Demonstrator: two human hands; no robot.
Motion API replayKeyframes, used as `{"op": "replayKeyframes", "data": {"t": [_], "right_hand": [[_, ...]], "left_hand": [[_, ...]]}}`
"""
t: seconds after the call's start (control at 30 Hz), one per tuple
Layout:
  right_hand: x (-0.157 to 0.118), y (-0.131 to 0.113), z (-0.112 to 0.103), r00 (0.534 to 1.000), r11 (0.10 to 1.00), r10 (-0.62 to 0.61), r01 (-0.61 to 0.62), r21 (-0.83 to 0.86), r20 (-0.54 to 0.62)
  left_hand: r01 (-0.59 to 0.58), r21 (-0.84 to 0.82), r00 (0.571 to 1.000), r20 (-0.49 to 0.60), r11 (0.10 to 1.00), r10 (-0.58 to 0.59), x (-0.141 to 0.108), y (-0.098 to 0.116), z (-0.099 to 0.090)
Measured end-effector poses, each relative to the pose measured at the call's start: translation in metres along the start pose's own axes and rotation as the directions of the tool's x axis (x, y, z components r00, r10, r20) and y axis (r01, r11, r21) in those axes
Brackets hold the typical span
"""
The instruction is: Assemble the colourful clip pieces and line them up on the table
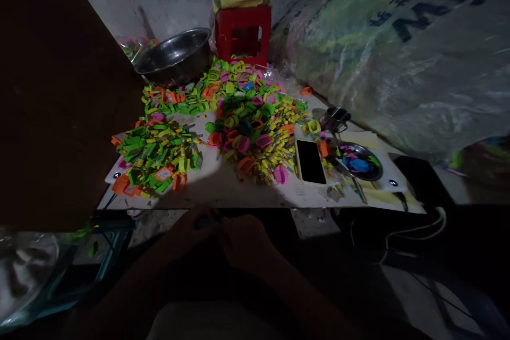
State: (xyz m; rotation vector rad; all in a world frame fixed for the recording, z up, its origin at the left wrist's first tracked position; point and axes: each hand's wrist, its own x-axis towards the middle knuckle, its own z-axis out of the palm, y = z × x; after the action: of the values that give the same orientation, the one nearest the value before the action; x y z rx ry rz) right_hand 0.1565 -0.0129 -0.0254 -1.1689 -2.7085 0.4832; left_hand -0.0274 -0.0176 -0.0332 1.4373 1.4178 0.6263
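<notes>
In deep shadow below the table's front edge, my left hand (193, 229) is closed around a small dark bluish piece (203, 221) whose kind I cannot make out. Close against it, my right hand (244, 235) has its fingers bent together toward that piece; whatever they pinch is hidden. Nearest to both hands on the white tabletop (223, 191) lie heaps of small plastic parts: a mostly green pile (149, 151) at the left, a mixed pile of green, pink and orange loops (243, 122) in the middle, and small yellow pieces (281, 143) beside it.
A phone (311, 162) lies right of the piles, near a metal cup (337, 118) and a metal dish (360, 162) of colored bits. Behind stand a steel basin (175, 53) and a red stool (243, 34). A large plastic sack (390, 64) fills the right.
</notes>
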Motion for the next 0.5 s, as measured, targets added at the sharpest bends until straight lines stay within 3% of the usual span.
{"op": "replayKeyframes", "data": {"t": [0.1, 0.17, 0.2, 0.27, 0.37, 0.43, 0.5], "right_hand": [[0.002, 0.019, -0.004, 0.998, 0.998, 0.017, -0.013, 0.055, -0.058], [0.002, 0.052, -0.014, 0.974, 0.992, 0.106, -0.088, 0.095, -0.200], [0.002, 0.073, -0.021, 0.937, 0.980, 0.193, -0.169, 0.107, -0.293], [0.001, 0.121, -0.035, 0.797, 0.897, 0.437, -0.420, 0.137, -0.418], [0.004, 0.184, -0.051, 0.515, 0.637, 0.707, -0.761, 0.121, -0.485], [0.011, 0.210, -0.055, 0.418, 0.505, 0.798, -0.857, 0.105, -0.434], [0.021, 0.222, -0.055, 0.375, 0.431, 0.849, -0.899, 0.075, -0.373]], "left_hand": [[-0.027, 0.096, 0.997, -0.072, 0.995, 0.034, 0.000, -0.002, -0.010], [-0.047, 0.187, 0.988, -0.139, 0.981, 0.073, 0.000, -0.005, -0.023], [-0.060, 0.229, 0.981, -0.168, 0.972, 0.100, 0.001, -0.006, -0.031], [-0.090, 0.295, 0.960, -0.227, 0.951, 0.162, 0.001, -0.005, -0.049], [-0.115, 0.373, 0.928, -0.289, 0.921, 0.233, 0.000, 0.003, -0.075], [-0.100, 0.436, 0.906, -0.331, 0.894, 0.263, 0.000, 0.007, -0.091], [-0.068, 0.492, 0.876, -0.387, 0.868, 0.289, 0.001, 0.005, -0.107]]}}
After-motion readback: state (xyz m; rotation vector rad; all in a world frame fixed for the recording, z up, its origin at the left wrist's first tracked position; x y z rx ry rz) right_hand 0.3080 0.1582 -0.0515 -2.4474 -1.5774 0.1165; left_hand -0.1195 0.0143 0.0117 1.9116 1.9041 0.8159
